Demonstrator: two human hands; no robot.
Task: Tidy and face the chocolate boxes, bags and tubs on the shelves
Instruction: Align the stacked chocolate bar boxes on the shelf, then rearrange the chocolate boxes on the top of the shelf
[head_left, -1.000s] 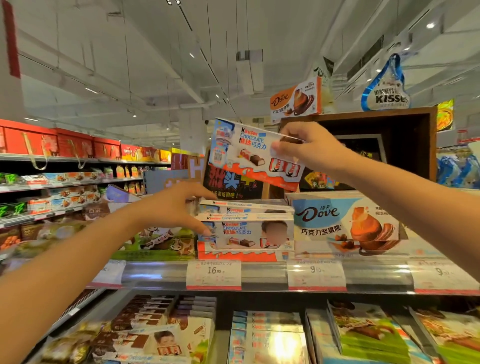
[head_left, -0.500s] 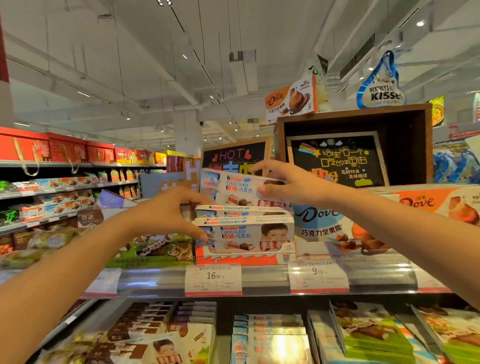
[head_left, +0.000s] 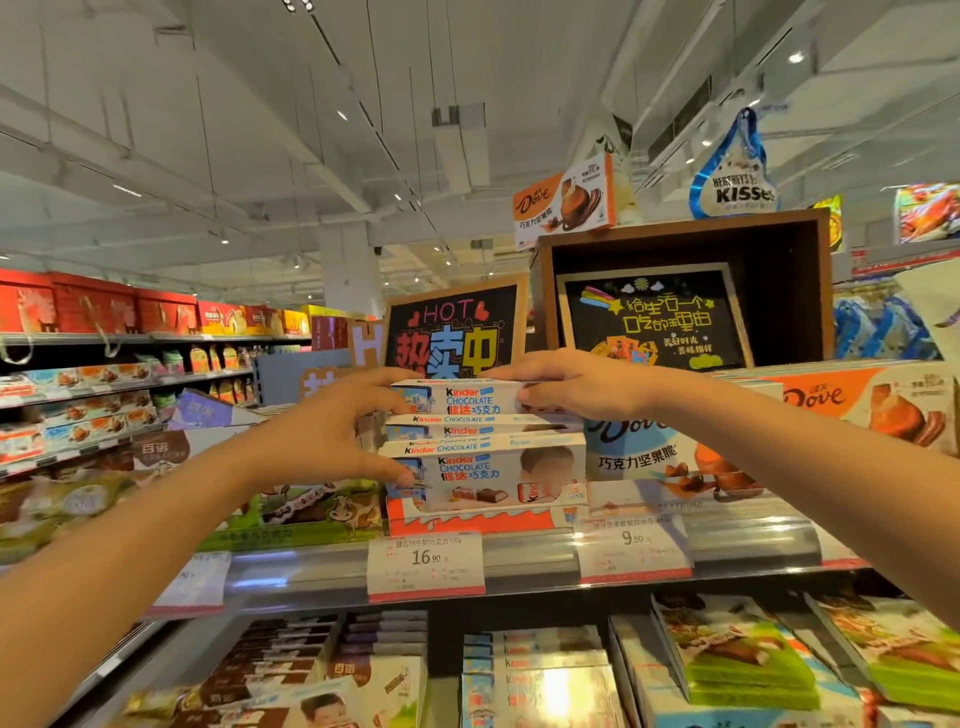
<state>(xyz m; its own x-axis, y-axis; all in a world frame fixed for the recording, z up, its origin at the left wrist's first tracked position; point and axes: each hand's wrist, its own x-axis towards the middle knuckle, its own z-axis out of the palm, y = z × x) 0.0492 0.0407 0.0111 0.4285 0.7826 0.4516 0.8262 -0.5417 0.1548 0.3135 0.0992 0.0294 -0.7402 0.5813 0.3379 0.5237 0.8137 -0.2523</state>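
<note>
The chocolate box (head_left: 457, 399) lies on top of the stack (head_left: 483, 457) of like boxes, near the middle of the view, on the upper shelf (head_left: 519, 566). Our right hand (head_left: 582, 387) pinches its right end, fingers curled over the top edge and thumb tucked under the front. Our left hand (head_left: 332, 426) spans the stack's left side, fingers spread: the upper ones touch the top box's left end, while the thumb rests on the left end of the lowest box (head_left: 488, 475). At three o'clock from the stack, just beside it, lies a blue candy box (head_left: 639, 452), and further toward three o'clock an orange one (head_left: 857, 400). At six o'clock a price tag (head_left: 426, 564) hangs on the shelf edge. At twelve o'clock, behind the stack, stands a chalkboard sign (head_left: 457, 332). Toward one o'clock sits a wooden crate (head_left: 685, 291) with a teardrop-shaped bag (head_left: 737, 182) on top.
</note>
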